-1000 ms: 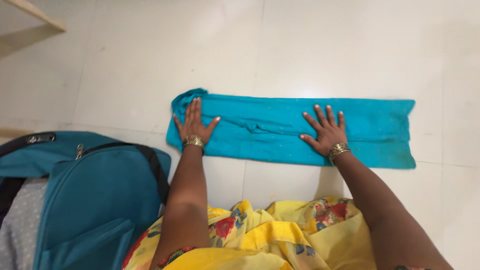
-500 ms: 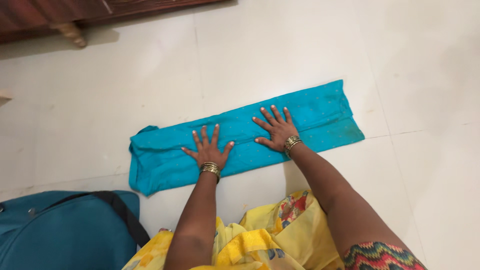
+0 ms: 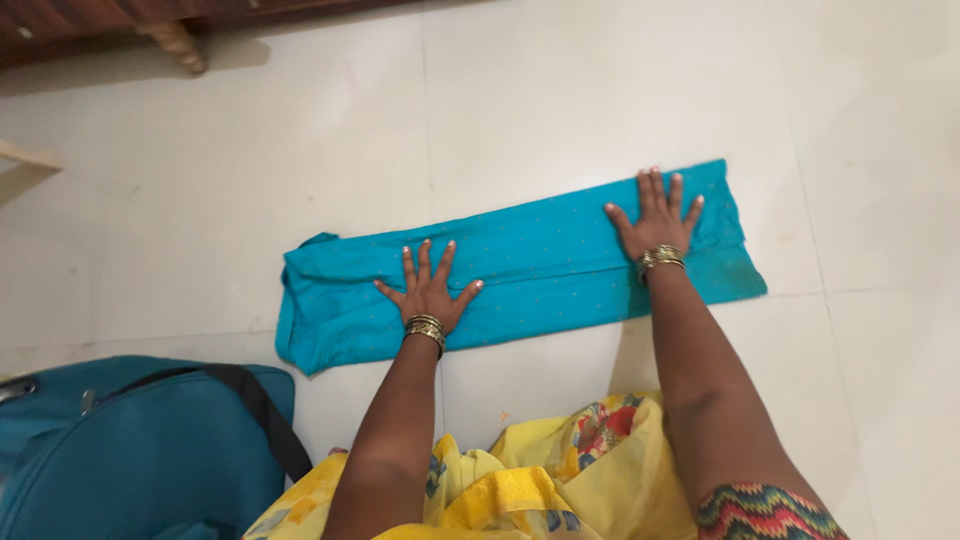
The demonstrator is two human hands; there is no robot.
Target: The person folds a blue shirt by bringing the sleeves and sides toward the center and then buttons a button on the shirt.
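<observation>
Both hands (image 3: 545, 265) flat, spread apart, on folded teal cloth (image 3: 520, 270).

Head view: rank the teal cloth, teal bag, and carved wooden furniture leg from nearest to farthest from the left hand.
From the left hand:
1. Teal cloth, directly under the palm.
2. Teal bag, lower left.
3. Carved wooden furniture leg, top left.

Both arms reach forward from the body toward twelve o'clock, elbows nearly straight. The left hand (image 3: 428, 290) lies flat, palm down, fingers spread and pointing to twelve o'clock, bangles at the wrist. The right hand (image 3: 657, 220) lies flat too, out toward one o'clock, fingers spread and slightly fanned, bangles at its wrist. The two hands are well apart.
</observation>
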